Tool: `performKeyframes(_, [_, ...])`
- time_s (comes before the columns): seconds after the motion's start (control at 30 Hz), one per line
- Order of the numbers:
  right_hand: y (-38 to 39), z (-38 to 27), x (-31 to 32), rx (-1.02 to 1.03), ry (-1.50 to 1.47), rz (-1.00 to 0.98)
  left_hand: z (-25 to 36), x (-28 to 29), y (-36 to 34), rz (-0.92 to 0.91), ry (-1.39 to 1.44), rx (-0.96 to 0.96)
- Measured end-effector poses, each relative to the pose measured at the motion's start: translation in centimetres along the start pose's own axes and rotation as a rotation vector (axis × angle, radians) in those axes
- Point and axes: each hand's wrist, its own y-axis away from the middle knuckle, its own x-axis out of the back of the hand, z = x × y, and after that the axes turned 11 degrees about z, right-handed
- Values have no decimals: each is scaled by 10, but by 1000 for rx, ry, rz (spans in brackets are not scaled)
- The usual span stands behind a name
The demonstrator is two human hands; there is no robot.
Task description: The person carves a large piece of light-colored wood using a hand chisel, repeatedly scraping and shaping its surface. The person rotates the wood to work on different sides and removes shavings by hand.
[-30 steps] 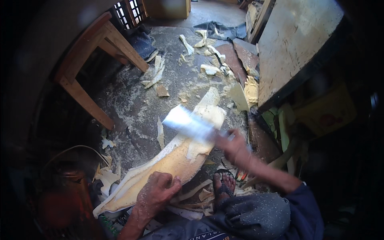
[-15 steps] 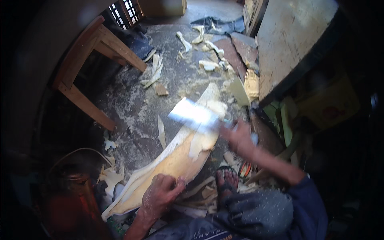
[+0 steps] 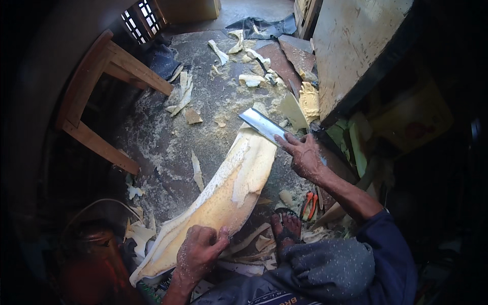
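A long, curved piece of cream foam [image 3: 244, 178] with a rough white edge lies diagonally in front of me. My right hand [image 3: 305, 157] grips a flat, shiny metal blade [image 3: 259, 122], which rests across the foam's far end. Near the foam's lower end, my left hand [image 3: 201, 249] has its fingers curled on the piece, holding it. My sandalled foot [image 3: 284, 229] is beside the foam, with orange-handled pliers [image 3: 309, 206] lying just to its right.
A wooden stool frame [image 3: 96, 142] stands at the left, and a worn board [image 3: 361, 51] rises at the right. Foam scraps [image 3: 218, 51], dust and broken sheet pieces litter the floor [image 3: 162, 152], with dark plastic sheeting [image 3: 259, 28] at the back. An orange object [image 3: 101, 259] sits at lower left.
My right hand and the blade have moved upward to the foam's far end, and the blade is no longer blurred. My left hand stays near the lower end.
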Motion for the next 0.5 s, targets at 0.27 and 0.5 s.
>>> performKeyframes(0.27, [14, -10, -6, 344, -154, 92, 3, 0, 0, 36, -35, -1])
performKeyframes(0.5, [7, -1, -20, 168, -255, 48, 3, 0, 8, 27, -39, 3])
